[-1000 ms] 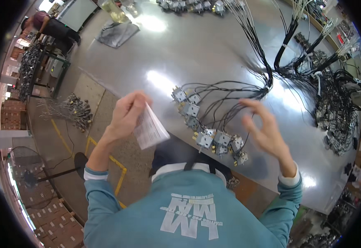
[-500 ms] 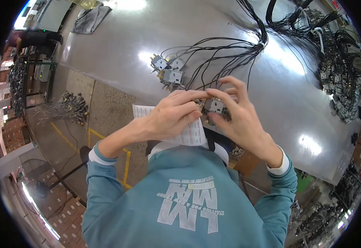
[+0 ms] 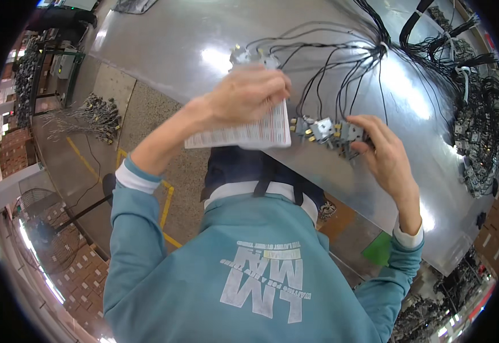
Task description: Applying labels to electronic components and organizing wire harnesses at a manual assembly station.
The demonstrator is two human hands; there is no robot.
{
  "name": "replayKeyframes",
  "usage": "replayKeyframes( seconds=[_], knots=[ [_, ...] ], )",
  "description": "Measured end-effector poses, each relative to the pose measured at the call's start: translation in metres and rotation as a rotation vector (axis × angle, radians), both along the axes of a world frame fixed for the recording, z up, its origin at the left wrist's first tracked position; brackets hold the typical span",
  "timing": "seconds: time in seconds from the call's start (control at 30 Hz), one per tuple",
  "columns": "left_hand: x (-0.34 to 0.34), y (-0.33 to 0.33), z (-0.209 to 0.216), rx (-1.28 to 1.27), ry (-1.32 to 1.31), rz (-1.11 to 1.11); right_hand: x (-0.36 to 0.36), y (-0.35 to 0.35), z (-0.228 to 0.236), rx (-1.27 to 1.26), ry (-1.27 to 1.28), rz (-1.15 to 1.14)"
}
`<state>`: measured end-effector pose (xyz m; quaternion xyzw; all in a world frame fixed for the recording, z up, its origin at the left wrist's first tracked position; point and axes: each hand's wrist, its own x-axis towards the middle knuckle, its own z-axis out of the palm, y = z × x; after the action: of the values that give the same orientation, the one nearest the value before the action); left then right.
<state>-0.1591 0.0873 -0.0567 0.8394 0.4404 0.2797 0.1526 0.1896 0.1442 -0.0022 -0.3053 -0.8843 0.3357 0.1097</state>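
The left hand [image 3: 252,94] is curled closed on a white printed sheet [image 3: 277,127], held over the near edge of the surface [image 3: 166,66]. The right hand [image 3: 387,159] is half open, thumb and fingertips around the end grey block [image 3: 349,134]; whether it grips, I cannot tell. More wired blocks [image 3: 321,130] lie between the 2 hands, near that edge.

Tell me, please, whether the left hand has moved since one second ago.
Yes: judged against the bundle of parts on the floor, the left hand has moved rightward, farther from it.
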Motion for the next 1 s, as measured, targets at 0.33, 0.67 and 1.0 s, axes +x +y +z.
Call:
replayKeyframes(
  seconds=[0.33, 0.67, 1.0],
  knots=[
    [-0.041, 0.063, 0.007, -0.231, -0.099, 0.230, 0.006, 0.036, 0.015, 0.124, -0.134, -0.004],
    [-0.029, 0.049, 0.009, -0.146, -0.217, 0.216, 0.014, 0.030, 0.005, 0.247, -0.262, -0.083],
    [-0.024, 0.046, 0.012, -0.260, -0.279, 0.272, 0.034, 0.034, -0.004, 0.431, -0.347, -0.081]
  ],
)
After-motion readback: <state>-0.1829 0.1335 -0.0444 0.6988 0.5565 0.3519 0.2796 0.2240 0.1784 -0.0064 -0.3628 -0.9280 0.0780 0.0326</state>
